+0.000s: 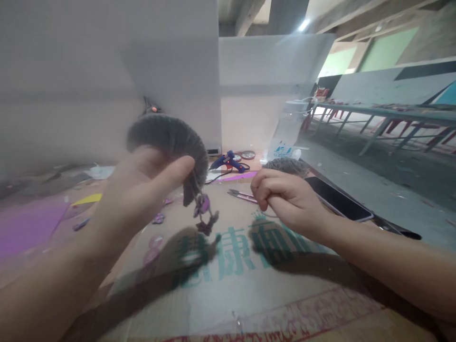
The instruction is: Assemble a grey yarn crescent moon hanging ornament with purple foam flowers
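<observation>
My left hand (pixel 153 180) is raised and closed around a grey fuzzy curved craft piece (pixel 171 135), its thumb pressed along the front. A dark pointed tip with a small orange-red spot shows at the top of this piece. Purple and grey small ornaments (pixel 204 204) dangle from its lower end. My right hand (pixel 281 192) is closed, fingers curled and pinched; whatever may be in them is hidden. Just behind those fingers lie pink-handled thread snips (pixel 242 195), and I cannot tell whether the hand touches them.
Cardboard with green print (pixel 221 304) covers the worktop. At the back are a blue glue gun (pixel 230 162), a clear bottle (pixel 285 128) and a grey fuzzy bundle (pixel 287 165). A phone (pixel 340 199) lies at right, a purple sheet (pixel 32 228) at left. White panels (pixel 171 57) stand behind.
</observation>
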`<state>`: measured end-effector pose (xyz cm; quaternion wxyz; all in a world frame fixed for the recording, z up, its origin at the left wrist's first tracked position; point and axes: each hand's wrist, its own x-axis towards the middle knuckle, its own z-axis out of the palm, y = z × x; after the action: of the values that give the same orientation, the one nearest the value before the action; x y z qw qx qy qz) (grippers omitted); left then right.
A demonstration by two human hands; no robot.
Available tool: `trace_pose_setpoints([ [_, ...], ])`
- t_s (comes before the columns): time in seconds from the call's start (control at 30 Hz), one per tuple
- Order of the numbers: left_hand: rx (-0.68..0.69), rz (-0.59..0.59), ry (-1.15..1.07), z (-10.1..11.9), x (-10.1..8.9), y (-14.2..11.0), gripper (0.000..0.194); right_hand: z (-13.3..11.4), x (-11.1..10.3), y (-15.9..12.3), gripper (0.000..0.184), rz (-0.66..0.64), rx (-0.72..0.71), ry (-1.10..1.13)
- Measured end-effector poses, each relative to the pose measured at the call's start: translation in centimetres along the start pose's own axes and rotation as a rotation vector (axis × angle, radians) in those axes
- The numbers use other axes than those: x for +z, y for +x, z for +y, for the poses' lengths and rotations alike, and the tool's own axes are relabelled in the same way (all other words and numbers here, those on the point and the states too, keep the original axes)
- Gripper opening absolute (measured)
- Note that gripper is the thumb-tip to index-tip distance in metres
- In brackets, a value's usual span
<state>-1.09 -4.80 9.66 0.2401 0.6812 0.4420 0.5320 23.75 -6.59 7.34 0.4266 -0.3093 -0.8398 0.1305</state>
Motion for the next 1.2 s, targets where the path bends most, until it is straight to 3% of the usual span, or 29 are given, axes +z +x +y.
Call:
trace_pose_setpoints([
  [0.1,-0.016,0.061,-0.086,0.7,-0.5,-0.1,0.030,0.2,-0.2,0.2,0.022,-0.016,0.073,-0.035],
  [0.2,-0.031,0.051,-0.106,0.8,-0.7,-0.4,0.027,0.5,0.1,0.2,0.020,-0.081,0.152,-0.064],
  [0.3,-0.030,0.027,-0.068,0.7,-0.7,-0.7,0.024,0.5,0.4,0.3,0.023,-0.052,0.145,-0.073],
  [0.37,-0.020,0.009,-0.064,0.5,-0.1,-0.7,0.023,0.4,0.6,0.2,0.028,-0.056,0.149,-0.080],
  [0.43,-0.020,-0.052,-0.076,-0.1,0.9,-0.9,0.025,0.3,0.9,0.1,0.022,-0.056,0.173,-0.039],
  [0.53,-0.099,-0.293,-0.071,-1.9,3.1,-1.4,0.031,0.6,1.9,-0.6,0.022,0.003,0.217,0.125],
  [0.6,-0.119,-0.361,-0.022,-3.2,4.5,-1.9,0.034,1.2,2.8,-1.1,0.024,0.008,0.242,0.223],
  [0.77,-0.134,-0.377,0.094,-5.7,6.4,-2.8,0.037,3.7,4.8,-2.0,0.018,-0.073,0.378,0.185],
  [0.93,-0.100,-0.343,0.084,-7.3,7.0,-2.5,0.042,5.1,5.5,-2.0,0.029,-0.118,0.477,0.154],
  [1.07,-0.090,-0.417,-0.034,-7.4,7.2,-2.3,0.037,5.5,5.7,-2.0,0.034,-0.065,0.528,0.271],
  [1.2,-0.112,-0.456,-0.003,-7.0,7.2,-2.5,0.026,5.5,5.7,-2.0,0.035,-0.067,0.526,0.283],
])
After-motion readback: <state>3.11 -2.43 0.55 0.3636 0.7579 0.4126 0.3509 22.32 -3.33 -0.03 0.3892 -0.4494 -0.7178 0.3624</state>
